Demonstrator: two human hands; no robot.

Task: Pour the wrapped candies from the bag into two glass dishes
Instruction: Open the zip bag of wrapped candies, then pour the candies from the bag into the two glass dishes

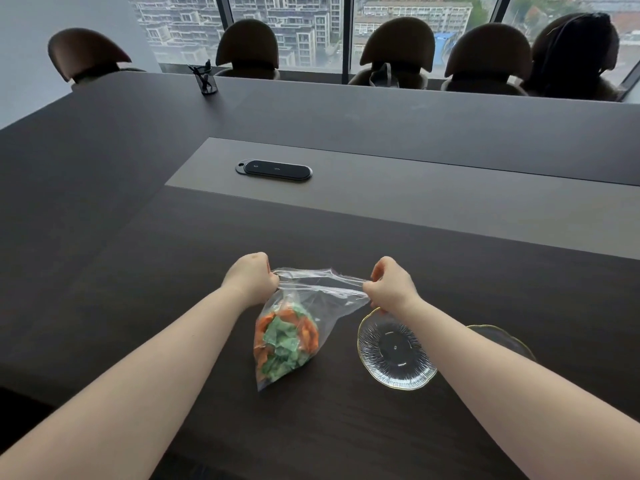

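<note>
- The left hand [252, 276] was fisted, its grip clamped on the left corner of the clear plastic bag [304, 306].
- The bag's mouth ran taut left to right; the orange and green wrapped candies [284, 337] hung low, over the dark desk [138, 271].
- The right hand [389, 284] pinched the right corner.
- The nearer ribbed glass dish [394, 368] lay beneath the right forearm; the second glass dish [502, 337] lay beyond it, both empty.

Bare forearms, no sleeves, unadorned hands.

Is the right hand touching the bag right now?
Touching. The head view shows the right hand pinching the top edge of the bag, with plastic bunched in its fingers. The left hand grips the opposite corner.
</note>
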